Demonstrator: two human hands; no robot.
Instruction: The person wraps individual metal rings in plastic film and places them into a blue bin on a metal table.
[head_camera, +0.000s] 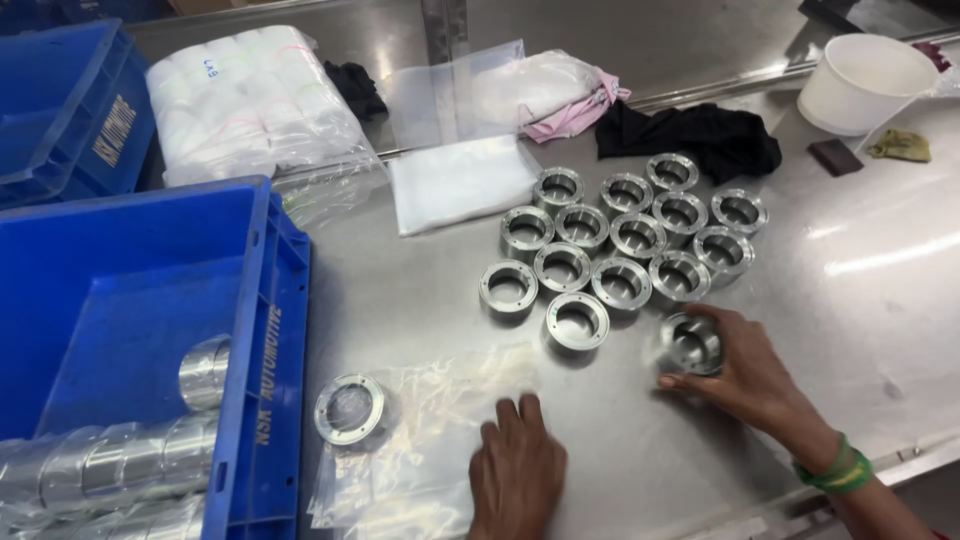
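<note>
My right hand (745, 375) grips a shiny metal ring (690, 343) just above the steel table, beside a cluster of several matching rings (622, 238) set in rows. My left hand (515, 470) lies flat, fingers together, on a clear plastic bag (420, 440) at the near edge. Another metal ring (349, 408) sits inside that bag near its left end. Green bangles circle my right wrist.
A blue crate (262, 330) at left holds bagged metal rings (110, 460). A second blue crate (70, 110) stands behind it. Bagged white rolls (250, 100), empty clear bags (460, 180), black cloth (700, 135), pink cloth and a white tub (865, 85) lie farther back.
</note>
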